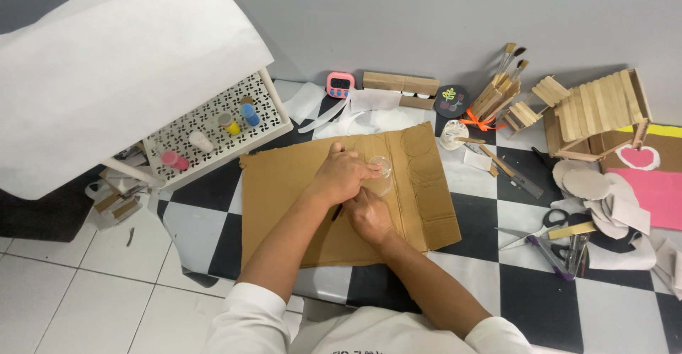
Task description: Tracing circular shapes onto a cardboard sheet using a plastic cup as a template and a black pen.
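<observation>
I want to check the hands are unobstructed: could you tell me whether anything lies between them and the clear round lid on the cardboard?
Nothing visible does: the left hand rests directly on the clear round lid, and the right hand is beside it on the cardboard sheet.

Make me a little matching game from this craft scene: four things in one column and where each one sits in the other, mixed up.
Things:
1. clear round lid
2. scissors
3. small paint bottles
4. stick house

Places:
A. on the white patterned tray at the left
B. under the left hand, on the cardboard sheet
C. by the wall at the far right
D. on the checkered mat, right of the cardboard

Pairs: 1-B, 2-D, 3-A, 4-C
</observation>
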